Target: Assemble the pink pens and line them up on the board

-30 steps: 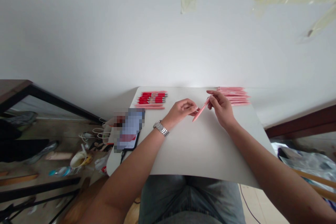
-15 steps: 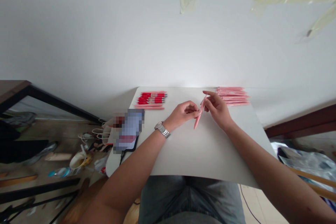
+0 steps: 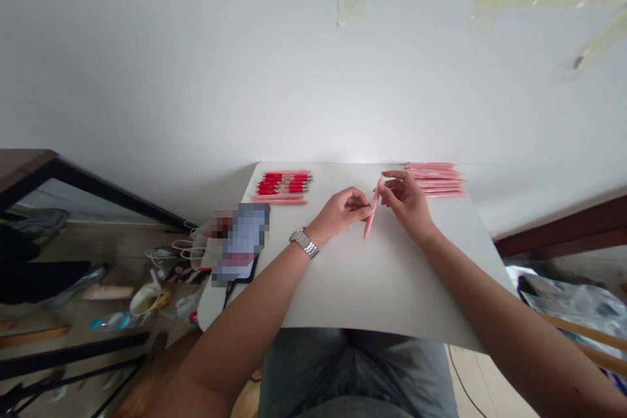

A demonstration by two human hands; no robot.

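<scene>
Both hands meet over the middle of a white table. My right hand pinches a pink pen near its top, holding it almost upright. My left hand, with a metal watch on the wrist, has its fingers curled and its fingertips touching the pen's middle. A row of red pens lies at the table's far left, with two pink ones at its near edge. A stack of pink pens lies at the far right, just behind my right hand.
A phone rests on the table's left edge with a cable hanging down. Bags, a cup and clutter cover the floor at the left beside a dark table. A wooden frame stands at the right. The white wall is close behind.
The pink pen has swung from a slant to nearly upright. My right hand has shifted slightly left, and my left hand's fingertips have closed onto the pen.
</scene>
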